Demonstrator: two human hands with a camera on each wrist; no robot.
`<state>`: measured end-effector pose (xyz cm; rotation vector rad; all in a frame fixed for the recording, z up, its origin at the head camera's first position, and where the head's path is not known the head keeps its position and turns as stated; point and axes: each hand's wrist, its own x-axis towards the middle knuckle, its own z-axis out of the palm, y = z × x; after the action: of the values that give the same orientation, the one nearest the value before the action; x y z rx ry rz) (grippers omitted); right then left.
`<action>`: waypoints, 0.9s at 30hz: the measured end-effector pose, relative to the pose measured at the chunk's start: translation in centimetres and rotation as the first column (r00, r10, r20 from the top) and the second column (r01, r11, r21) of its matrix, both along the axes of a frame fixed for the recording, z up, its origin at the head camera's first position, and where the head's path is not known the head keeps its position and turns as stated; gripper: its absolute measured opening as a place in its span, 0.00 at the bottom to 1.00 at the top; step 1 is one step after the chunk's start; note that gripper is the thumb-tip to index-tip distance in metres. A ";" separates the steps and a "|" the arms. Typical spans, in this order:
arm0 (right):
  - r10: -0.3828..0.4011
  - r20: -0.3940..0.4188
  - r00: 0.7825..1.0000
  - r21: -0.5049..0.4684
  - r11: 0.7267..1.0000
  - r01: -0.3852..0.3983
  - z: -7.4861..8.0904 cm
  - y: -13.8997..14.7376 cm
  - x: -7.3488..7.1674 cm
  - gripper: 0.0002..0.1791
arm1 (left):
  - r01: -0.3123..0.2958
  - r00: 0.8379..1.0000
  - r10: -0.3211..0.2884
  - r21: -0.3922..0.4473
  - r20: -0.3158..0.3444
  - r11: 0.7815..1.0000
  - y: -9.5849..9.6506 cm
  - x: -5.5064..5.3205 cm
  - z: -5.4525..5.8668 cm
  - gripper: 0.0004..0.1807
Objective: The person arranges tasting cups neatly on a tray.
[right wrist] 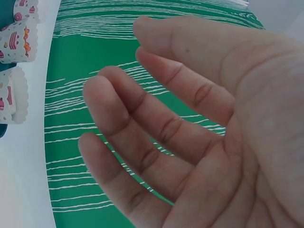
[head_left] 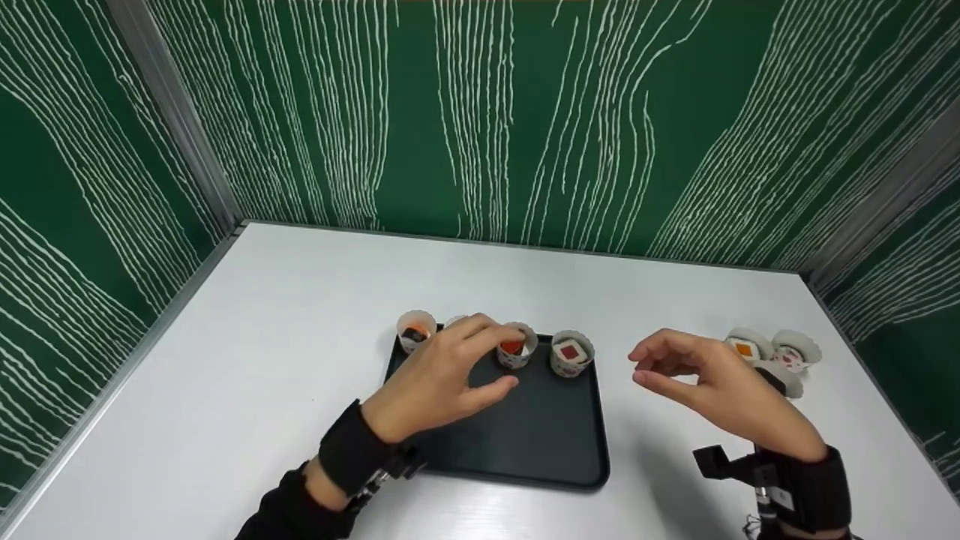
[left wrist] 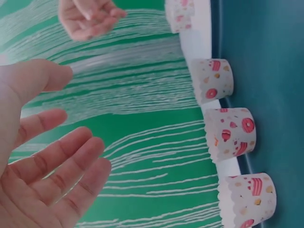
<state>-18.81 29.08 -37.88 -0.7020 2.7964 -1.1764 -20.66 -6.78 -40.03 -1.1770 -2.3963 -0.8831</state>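
My left hand hovers over the dark tray, fingers loosely bent and holding nothing. Patterned paper cups line the tray's far edge. The left cup has orange and black inside; another is mostly hidden behind my left hand. A cup with a red piece shows just beyond my left fingers, and the rightmost cup contains a white piece with a dark red square. To the right of the tray, my right hand hangs above the table, loosely curled around nothing, as the right wrist view confirms.
At the table's right side, behind my right hand, stand more paper cups, one with an orange-and-white piece. The white table is bordered by green walls with white streaks. Each wrist wears a black band.
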 end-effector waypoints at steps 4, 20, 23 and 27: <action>-0.031 0.015 0.999 0.020 0.999 0.030 -0.1 0.3 -0.1 0.06 | -0.021 1.000 0.021 0.012 0.007 1.000 -0.6 0.7 -0.1 0.24; -0.098 -0.039 0.994 0.214 0.971 0.104 -0.3 5.2 -2.4 0.17 | -0.018 1.000 0.018 0.031 -0.014 0.999 -1.3 2.2 0.4 0.21; -0.100 -0.049 0.994 0.278 0.954 0.110 -0.1 7.3 -3.8 0.18 | -0.014 0.999 0.015 0.034 -0.031 0.999 -1.3 2.3 0.4 0.21; -0.143 -0.014 0.990 0.314 0.939 0.140 -0.2 10.8 -5.3 0.21 | 0.000 1.000 0.001 0.037 -0.022 0.999 -1.0 2.3 0.4 0.21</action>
<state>-24.13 39.85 -38.07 -0.4742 2.9671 -0.7138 -18.35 -7.81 -39.68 -1.1667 -2.3526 -0.9058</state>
